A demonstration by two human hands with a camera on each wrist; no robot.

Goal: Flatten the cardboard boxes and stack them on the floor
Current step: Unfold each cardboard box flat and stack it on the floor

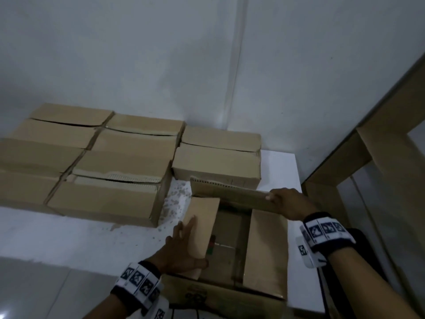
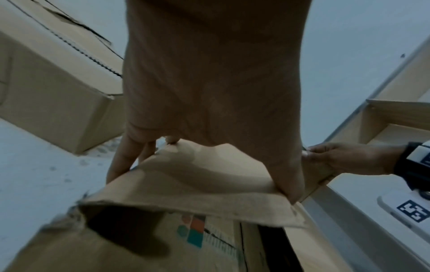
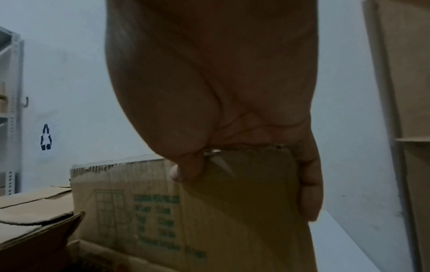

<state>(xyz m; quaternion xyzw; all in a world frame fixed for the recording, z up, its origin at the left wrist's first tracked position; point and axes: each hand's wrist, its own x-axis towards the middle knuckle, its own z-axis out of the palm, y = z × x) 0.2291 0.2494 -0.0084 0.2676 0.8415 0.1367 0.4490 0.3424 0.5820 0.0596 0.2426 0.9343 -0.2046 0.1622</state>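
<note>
An open cardboard box (image 1: 207,293) stands on the white table (image 1: 92,233), with its flaps up. My left hand (image 1: 179,247) holds the left flap (image 1: 202,226), with spread fingers on its outer side and the thumb on its inner side. The left wrist view shows those fingers (image 2: 121,158) under the flap (image 2: 197,174). My right hand (image 1: 278,199) grips the right end of the far flap (image 1: 230,192). In the right wrist view that hand (image 3: 209,92) curls over the top edge of the printed flap (image 3: 232,202). The right flap (image 1: 264,249) stands free.
Several closed cardboard boxes (image 1: 103,169) lie packed together on the table to the left. One more closed box (image 1: 218,162) sits just behind the open one. A wooden frame (image 1: 379,146) stands close on the right. Metal shelving (image 3: 11,110) lines the wall at the far left.
</note>
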